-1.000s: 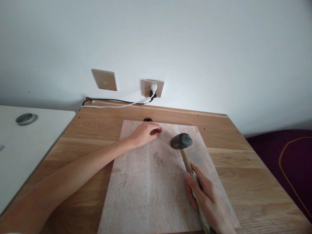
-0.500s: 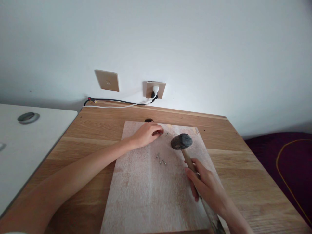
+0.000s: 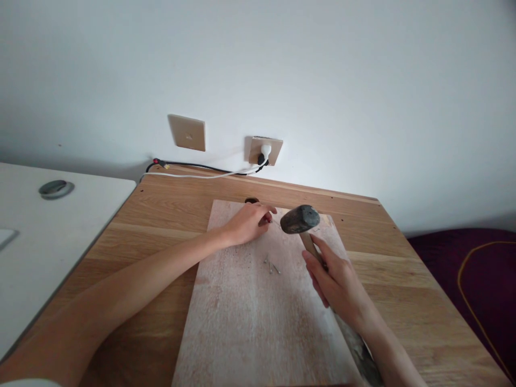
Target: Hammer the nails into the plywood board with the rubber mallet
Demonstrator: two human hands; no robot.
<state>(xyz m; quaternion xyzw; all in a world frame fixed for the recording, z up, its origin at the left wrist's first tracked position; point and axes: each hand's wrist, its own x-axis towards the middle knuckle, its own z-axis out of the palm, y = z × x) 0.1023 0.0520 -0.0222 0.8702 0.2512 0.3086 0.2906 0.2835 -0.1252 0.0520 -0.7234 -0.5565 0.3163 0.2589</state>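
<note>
A pale wooden board lies on the oak desk. My left hand rests near the board's far edge, fingertips pinched on a small nail that is barely visible. My right hand grips the wooden handle of a hammer close below its dark head. The hammer head hovers just right of my left fingertips, slightly above the board. A few loose nails lie on the board between my hands.
A white desk with a round grommet adjoins on the left. White and black cables run along the wall to a socket with a plug. A dark purple surface lies at the right.
My right hand slid up the handle toward the hammer head and lifted the head closer to my left fingertips. My left hand stayed on the nail.
</note>
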